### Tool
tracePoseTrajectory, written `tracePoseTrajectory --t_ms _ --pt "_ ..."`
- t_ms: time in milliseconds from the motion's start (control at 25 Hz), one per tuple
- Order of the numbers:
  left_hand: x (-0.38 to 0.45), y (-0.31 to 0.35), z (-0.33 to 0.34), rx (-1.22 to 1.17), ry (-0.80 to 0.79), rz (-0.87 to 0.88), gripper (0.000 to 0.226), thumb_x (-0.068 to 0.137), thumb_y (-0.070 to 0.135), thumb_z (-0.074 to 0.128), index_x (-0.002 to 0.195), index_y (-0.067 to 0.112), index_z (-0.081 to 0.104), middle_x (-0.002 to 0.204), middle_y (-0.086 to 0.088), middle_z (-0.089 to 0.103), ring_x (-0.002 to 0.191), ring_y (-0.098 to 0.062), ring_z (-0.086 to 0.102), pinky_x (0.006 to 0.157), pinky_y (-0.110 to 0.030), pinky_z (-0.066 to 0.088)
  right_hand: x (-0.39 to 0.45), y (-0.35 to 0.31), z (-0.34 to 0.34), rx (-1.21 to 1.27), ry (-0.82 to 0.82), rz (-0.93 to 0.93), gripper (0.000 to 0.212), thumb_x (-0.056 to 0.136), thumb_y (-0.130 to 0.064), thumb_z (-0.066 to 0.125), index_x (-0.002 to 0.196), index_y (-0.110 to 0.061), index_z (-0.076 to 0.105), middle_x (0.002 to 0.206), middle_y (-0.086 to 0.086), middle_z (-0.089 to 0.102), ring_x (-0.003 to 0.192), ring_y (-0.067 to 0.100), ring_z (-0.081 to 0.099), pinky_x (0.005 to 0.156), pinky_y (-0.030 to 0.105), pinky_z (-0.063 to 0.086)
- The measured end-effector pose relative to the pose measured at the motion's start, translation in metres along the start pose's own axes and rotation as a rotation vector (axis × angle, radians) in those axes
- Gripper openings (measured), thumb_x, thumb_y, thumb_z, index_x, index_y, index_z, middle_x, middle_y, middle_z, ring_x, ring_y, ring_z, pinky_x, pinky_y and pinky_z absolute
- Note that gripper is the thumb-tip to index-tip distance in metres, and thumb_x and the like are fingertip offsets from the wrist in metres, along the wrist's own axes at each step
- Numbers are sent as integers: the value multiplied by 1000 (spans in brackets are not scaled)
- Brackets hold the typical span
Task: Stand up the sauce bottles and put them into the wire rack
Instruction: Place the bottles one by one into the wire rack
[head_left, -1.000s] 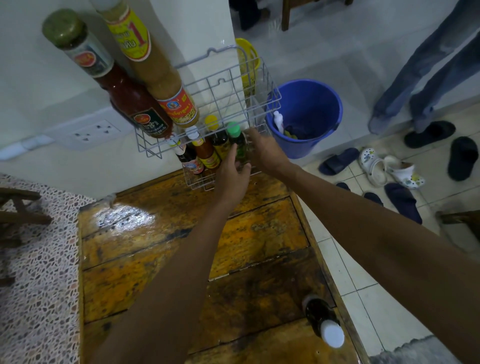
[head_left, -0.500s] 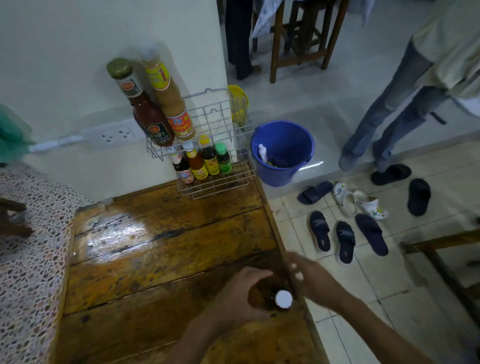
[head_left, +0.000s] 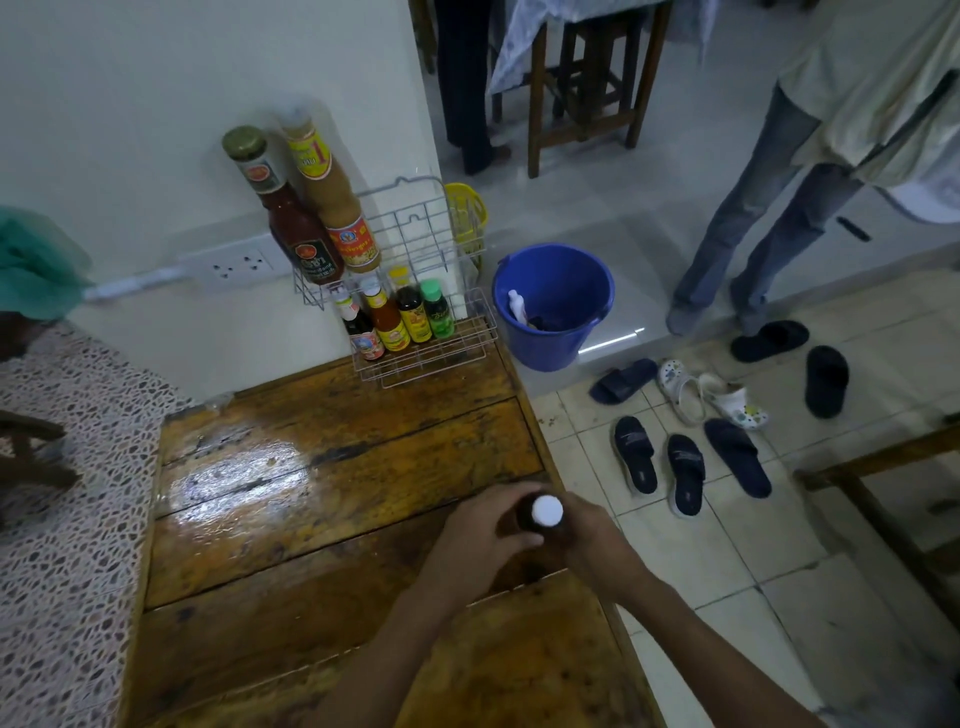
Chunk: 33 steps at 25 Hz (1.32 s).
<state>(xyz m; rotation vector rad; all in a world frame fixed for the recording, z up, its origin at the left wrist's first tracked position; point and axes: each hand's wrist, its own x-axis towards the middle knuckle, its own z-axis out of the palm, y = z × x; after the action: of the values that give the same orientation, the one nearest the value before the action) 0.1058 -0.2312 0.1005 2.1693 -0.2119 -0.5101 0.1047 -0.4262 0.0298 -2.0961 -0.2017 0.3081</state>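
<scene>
- At near edge of wooden table (head_left: 322, 519): stood dark bottle (head_left: 543, 517) upright since 0.5 s ago, cap up.
- Gripped by left hand (head_left: 480, 538) & right hand (head_left: 597, 540), fingers curled round it.
- Left only carrying to wire rack (head_left: 441, 358), far side.

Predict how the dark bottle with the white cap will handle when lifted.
The dark white-capped bottle probably lifts stiffly, being rigid-looking. Narrow and upright, it may tip on the wooden table. Both the left hand and right hand steady it.
</scene>
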Motion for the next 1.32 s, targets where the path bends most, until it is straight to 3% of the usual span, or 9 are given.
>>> tracePoseTrajectory --t_ms 160,320,560,720,840,1000,1160,1240,1320 --pt "42 17 -44 29 186 97 59 91 19 78 146 29 57 147 11 60 135 -5 53 115 -35 47 72 -30 -21 -32 128 -206 57 85 -23 76 138 -18 55 127 -1 68 114 14 66 93 38 57" --pt "95 26 -87 -97 376 105 61 91 11 78 146 25 56 142 10 61 130 -4 54 102 -13 44 162 -62 -36 -140 241 -306 56 87 -15 77 138 -18 54 128 2 66 114 18 64 89 38 56" --pt "170 5 -120 -285 530 -23 62 95 10 74 151 22 50 146 -2 60 123 -8 56 103 -28 51 281 -56 -33 -269 125 -265 53 90 -20 72 139 -23 51 130 3 65 117 23 62 92 45 54" --pt "206 -16 -124 -285 558 -78 63 96 11 73 153 20 47 150 -3 58 134 -17 55 99 -19 47 318 -46 -29 -289 130 -272 52 92 -15 71 141 -17 52 130 9 66 116 27 62 90 33 49" --pt "228 -25 -121 -252 536 -123 62 97 15 71 154 18 47 151 -4 57 137 -19 53 105 -24 45 333 -34 -29 -348 77 -270 49 89 -17 73 134 -13 57 120 13 70 105 31 65 82 31 49" --pt "255 -31 -118 -254 542 -149 63 99 20 70 156 19 45 151 -4 58 136 -22 56 111 -35 48 343 -19 -31 -546 201 -332 27 87 -21 66 111 -10 63 91 13 70 78 34 61 66 43 48" --pt "275 -25 -118 -196 615 -167 57 98 20 70 152 18 51 143 -8 63 129 -21 61 104 -30 50 352 -22 -31 -495 296 -315 17 86 -24 61 95 -9 62 76 11 67 65 32 58 57 39 47" --pt "284 -22 -118 -176 658 -189 53 98 21 70 148 17 55 136 -9 65 124 -23 64 104 -35 53 358 -26 -29 -457 303 -249 17 87 -24 60 91 -8 62 71 12 66 61 33 60 52 36 46" --pt "289 -23 -117 -161 656 -188 51 97 21 70 146 15 57 134 -10 65 122 -24 64 104 -44 56 364 -26 -26 -456 285 -195 13 89 -21 62 92 -9 63 70 11 66 58 30 61 51 42 52"
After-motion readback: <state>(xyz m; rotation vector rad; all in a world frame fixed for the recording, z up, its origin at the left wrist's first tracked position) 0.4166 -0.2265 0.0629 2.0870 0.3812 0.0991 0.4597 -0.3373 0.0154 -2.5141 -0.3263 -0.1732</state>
